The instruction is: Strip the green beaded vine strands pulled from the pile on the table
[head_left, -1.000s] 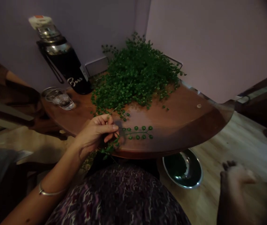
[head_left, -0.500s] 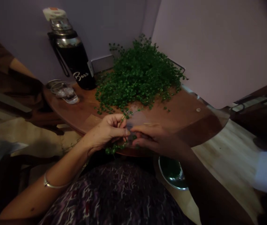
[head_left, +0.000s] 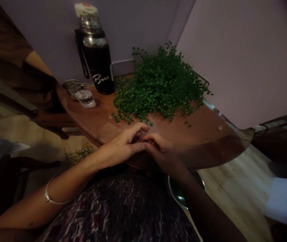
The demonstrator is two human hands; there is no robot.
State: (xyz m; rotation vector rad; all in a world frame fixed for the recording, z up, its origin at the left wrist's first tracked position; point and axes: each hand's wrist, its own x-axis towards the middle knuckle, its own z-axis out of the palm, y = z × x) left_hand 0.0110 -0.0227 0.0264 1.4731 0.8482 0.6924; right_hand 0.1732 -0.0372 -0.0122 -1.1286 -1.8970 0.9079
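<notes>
- The left hand [head_left: 125, 143] and the right hand [head_left: 162, 152] are brought together in front of the body, with their fingertips meeting above the near edge of a round wooden table [head_left: 100, 132]
- The fingers of both hands are curled into a close pinch, but anything held between them is hidden, so whether a stem is grasped cannot be told
- A heap of small-leaved green sprigs [head_left: 161, 87] is piled on the table just beyond the hands, ahead and slightly to the right
- The heap's long axis is seen running across the view, from the lower left toward the right, along a lilac wall [head_left: 234, 60]; single stems cannot be made out within it
- The heap's lower edge is nearer to the left hand, whose fingertips are just short of it
- Movement on the far side is bounded by the heap, while the table's curved rim is passed close beneath both wrists
- A steel-and-black vacuum flask [head_left: 96, 64] and a glass of water [head_left: 85, 98] are placed well to the left of the heap
- A steel bowl [head_left: 176, 193] is partly hidden below the rim on the floor, beneath the right forearm [head_left: 199, 198]
</notes>
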